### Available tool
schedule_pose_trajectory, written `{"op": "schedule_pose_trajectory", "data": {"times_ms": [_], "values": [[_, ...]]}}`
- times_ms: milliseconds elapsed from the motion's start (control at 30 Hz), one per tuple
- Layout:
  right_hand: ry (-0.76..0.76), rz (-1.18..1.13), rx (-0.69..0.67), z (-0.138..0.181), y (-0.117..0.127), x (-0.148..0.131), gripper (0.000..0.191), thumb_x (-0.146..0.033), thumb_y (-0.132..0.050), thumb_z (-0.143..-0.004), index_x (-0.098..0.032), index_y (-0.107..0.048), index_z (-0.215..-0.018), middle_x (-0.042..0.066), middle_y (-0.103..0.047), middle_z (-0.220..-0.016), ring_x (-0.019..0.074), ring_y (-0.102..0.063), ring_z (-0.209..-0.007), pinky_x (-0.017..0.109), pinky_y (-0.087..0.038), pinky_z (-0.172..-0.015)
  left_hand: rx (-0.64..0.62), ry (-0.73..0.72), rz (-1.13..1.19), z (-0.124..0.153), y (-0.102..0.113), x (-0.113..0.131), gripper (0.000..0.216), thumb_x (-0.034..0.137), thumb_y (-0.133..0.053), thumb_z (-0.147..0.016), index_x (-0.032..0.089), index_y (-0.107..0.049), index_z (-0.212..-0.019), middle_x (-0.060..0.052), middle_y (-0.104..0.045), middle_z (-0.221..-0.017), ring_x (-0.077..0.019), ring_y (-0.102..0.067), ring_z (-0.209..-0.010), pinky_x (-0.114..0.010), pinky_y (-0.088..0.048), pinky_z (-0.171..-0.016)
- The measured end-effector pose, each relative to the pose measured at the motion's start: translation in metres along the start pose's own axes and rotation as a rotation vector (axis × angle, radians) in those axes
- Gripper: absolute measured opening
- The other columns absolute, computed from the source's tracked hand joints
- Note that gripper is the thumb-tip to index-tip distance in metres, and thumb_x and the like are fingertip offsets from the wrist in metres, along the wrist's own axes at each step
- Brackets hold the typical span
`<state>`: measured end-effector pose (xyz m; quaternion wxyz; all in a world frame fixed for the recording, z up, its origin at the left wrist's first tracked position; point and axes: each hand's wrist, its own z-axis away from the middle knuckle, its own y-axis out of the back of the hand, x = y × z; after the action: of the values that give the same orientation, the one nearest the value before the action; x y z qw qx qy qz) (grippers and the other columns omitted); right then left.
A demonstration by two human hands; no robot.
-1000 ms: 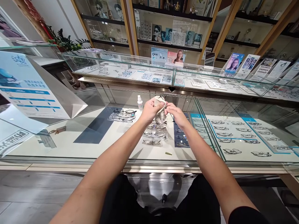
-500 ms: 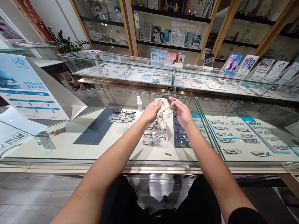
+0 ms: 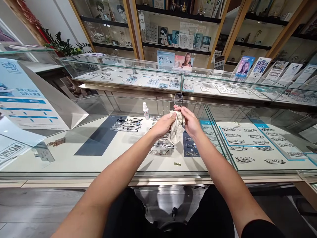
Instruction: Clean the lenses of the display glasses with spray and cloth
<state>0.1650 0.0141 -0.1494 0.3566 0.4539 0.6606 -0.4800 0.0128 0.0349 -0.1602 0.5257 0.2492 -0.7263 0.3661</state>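
Observation:
Both my hands meet above the glass display counter (image 3: pixel 99 165). My left hand (image 3: pixel 163 125) is closed on a beige cleaning cloth (image 3: pixel 176 130) that hangs down between the hands. My right hand (image 3: pixel 189 120) pinches a pair of glasses (image 3: pixel 178 99), with one clear lens standing up above the fingers. The cloth is pressed against the lower part of the glasses. A small white spray bottle (image 3: pixel 146 110) stands on the counter just left of my hands.
Several pairs of glasses (image 3: pixel 160 145) lie under the glass below my hands, with more on trays (image 3: pixel 247 138) to the right. A tilted blue and white sign (image 3: pixel 27 99) stands at the left. A second glass counter (image 3: pixel 173 82) and shelves run behind.
A second ago the cloth was wrapped over the glasses. My right hand then lifted them so a lens shows, and both hands have closed together again around the cloth.

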Motion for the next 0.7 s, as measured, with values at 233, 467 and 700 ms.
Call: {"op": "schedule_pose_trajectory", "data": {"times_ms": [233,467,700], "values": [[-0.048,-0.011,-0.031,0.005,-0.006,-0.001,0.038,-0.062,-0.084,-0.079,-0.026,-0.076,-0.091,0.004,-0.079,-0.137,0.0295,-0.069,-0.133,0.038,-0.06,-0.102,0.106,-0.043,-0.012,0.001,-0.002,0.001,0.066,0.076,-0.094,-0.07,0.015,-0.068,-0.078,0.001,-0.063,-0.062,-0.0124,-0.058,-0.059,-0.024,-0.046,-0.059],[-0.045,0.024,-0.007,0.005,-0.005,-0.001,0.04,-0.062,-0.083,-0.079,-0.024,-0.078,-0.091,0.005,-0.079,-0.134,0.0229,-0.073,-0.105,0.032,-0.059,-0.078,0.043,-0.061,-0.024,0.002,0.0,0.004,0.06,0.066,-0.1,-0.069,0.012,-0.075,-0.084,-0.006,-0.076,-0.074,-0.015,-0.067,-0.066,-0.024,-0.05,-0.063],[0.063,-0.07,0.146,-0.004,0.01,-0.005,0.032,-0.054,-0.074,-0.083,-0.027,-0.076,-0.099,0.006,-0.078,-0.125,0.0235,-0.067,-0.113,0.031,-0.055,-0.076,0.123,-0.098,-0.003,0.0,0.004,0.01,0.059,0.054,-0.103,-0.069,0.014,-0.078,-0.103,-0.013,-0.085,-0.1,-0.0198,-0.078,-0.081,-0.029,-0.061,-0.076]]}}
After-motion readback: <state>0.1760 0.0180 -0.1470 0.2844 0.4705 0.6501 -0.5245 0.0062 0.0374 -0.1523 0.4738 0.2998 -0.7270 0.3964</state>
